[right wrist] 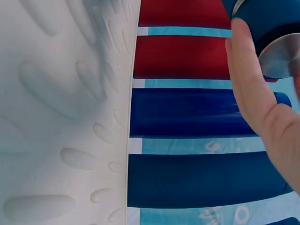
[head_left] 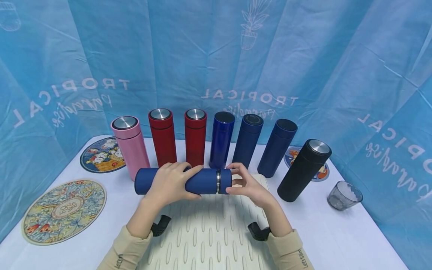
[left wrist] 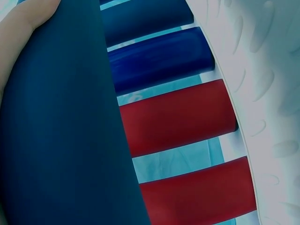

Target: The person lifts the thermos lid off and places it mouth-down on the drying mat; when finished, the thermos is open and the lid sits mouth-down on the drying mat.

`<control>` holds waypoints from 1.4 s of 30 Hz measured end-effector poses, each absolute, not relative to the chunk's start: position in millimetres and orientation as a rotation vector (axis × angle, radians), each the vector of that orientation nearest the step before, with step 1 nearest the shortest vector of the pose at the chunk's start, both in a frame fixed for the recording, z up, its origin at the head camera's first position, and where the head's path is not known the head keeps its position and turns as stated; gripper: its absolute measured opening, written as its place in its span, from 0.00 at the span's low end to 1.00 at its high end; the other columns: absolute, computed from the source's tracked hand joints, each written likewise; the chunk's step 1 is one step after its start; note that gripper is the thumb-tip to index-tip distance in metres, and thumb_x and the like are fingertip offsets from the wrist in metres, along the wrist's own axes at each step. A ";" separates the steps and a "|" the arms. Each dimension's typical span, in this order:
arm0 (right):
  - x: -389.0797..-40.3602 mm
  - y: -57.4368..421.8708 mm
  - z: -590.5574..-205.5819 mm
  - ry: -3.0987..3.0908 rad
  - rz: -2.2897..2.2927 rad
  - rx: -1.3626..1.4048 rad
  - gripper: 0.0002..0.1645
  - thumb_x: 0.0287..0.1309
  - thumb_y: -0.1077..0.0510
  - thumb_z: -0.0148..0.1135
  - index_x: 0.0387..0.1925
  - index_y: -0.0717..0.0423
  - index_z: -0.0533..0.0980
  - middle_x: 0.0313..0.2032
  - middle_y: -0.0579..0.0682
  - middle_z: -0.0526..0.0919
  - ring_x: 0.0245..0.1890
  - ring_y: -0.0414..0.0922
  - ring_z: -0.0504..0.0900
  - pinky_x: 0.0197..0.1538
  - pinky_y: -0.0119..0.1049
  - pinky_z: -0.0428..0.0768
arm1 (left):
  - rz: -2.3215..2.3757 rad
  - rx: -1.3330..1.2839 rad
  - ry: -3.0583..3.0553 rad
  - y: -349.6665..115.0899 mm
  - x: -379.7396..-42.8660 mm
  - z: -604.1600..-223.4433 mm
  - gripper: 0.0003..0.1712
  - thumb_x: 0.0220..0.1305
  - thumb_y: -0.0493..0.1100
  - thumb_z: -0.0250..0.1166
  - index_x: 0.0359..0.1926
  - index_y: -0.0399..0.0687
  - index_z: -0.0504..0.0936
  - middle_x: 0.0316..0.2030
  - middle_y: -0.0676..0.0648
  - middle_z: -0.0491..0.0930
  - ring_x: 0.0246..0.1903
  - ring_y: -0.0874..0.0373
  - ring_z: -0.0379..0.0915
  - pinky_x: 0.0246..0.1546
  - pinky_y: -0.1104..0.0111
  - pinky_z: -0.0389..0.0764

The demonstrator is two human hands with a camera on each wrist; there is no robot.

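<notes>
A dark blue thermos flask (head_left: 206, 182) is held level above the white ribbed mat (head_left: 202, 228). My left hand (head_left: 167, 182) wraps round its body, the thumb below and the fingers over the top. At the right end, my right hand (head_left: 249, 188) pinches the blue lid (head_left: 225, 182) between thumb and fingers. A shiny metal ring (head_left: 218, 181) shows between lid and body. In the right wrist view the lid's end has a silver disc (right wrist: 281, 56). The flask's body (left wrist: 65, 126) fills much of the left wrist view.
Behind stand upright flasks: pink (head_left: 131, 150), red (head_left: 163, 144), another red (head_left: 195, 142), glossy blue (head_left: 221, 144), several matte navy (head_left: 248, 140) and black (head_left: 302, 172). A glass (head_left: 344, 195) sits at right. Round patterned mats (head_left: 65, 212) lie left. A blue curtain (head_left: 189, 56) hangs behind.
</notes>
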State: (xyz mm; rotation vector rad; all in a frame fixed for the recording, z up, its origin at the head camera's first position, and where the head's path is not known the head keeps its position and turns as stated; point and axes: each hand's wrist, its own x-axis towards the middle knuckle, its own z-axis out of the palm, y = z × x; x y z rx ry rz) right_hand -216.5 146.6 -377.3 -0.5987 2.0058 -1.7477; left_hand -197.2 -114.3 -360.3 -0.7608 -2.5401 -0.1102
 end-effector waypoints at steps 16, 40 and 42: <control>-215.6 145.8 -377.1 2.164 -1.816 -0.900 0.37 0.36 0.77 0.67 0.49 0.61 0.61 0.61 0.56 0.58 0.58 0.56 0.63 0.62 0.49 0.65 | -0.188 -0.749 -2.562 -116.0 -196.6 -358.7 0.48 0.30 0.70 0.72 0.57 0.60 0.75 0.39 0.46 0.79 0.37 0.50 0.77 0.42 0.54 0.77; -216.8 157.7 -372.4 2.219 -1.829 -0.883 0.36 0.36 0.76 0.66 0.50 0.63 0.62 0.61 0.55 0.59 0.55 0.51 0.66 0.58 0.34 0.70 | -0.308 -0.643 -2.567 -134.3 -197.3 -344.9 0.50 0.30 0.70 0.72 0.59 0.61 0.72 0.44 0.44 0.78 0.41 0.47 0.76 0.42 0.51 0.77; -217.1 157.3 -372.5 2.213 -1.825 -0.883 0.36 0.36 0.76 0.66 0.50 0.63 0.62 0.61 0.55 0.59 0.54 0.50 0.66 0.57 0.33 0.70 | -0.339 -0.630 -2.554 -137.7 -197.5 -344.7 0.51 0.29 0.70 0.73 0.59 0.60 0.72 0.44 0.44 0.78 0.40 0.48 0.76 0.40 0.51 0.78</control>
